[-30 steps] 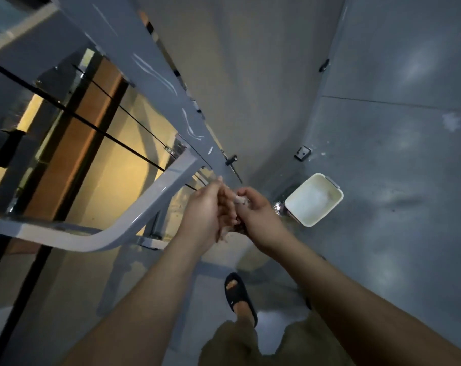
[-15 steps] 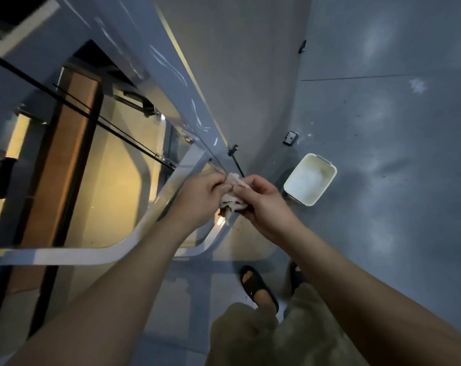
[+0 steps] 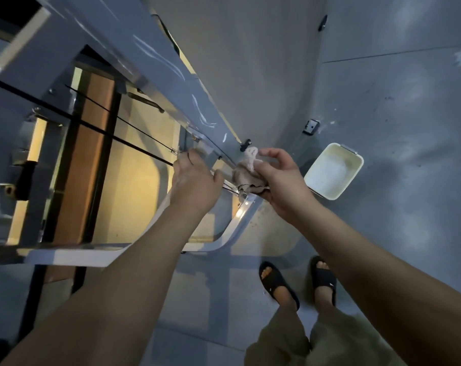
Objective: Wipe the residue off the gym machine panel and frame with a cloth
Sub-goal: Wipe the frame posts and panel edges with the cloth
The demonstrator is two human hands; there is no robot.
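The grey gym machine panel (image 3: 155, 56) runs diagonally from the upper left down to the centre, streaked with white residue. A pale curved frame bar (image 3: 73, 256) bends below it. My right hand (image 3: 282, 180) grips a crumpled pinkish cloth (image 3: 248, 173) against the panel's lower end, just under a small black knob (image 3: 245, 145). My left hand (image 3: 195, 178) is beside it, fingers curled over the panel's edge near the black cables (image 3: 92, 125).
A white rectangular tub (image 3: 333, 171) stands on the grey floor to the right of my hands. My two feet in black sandals (image 3: 277, 283) are below. A small wall fitting (image 3: 311, 126) sits near the floor corner. Orange-lit panels lie behind the frame at left.
My hands have parted: the left one let go of the cloth and moved left onto the panel's edge. The right one keeps the cloth and brought it up to the panel.
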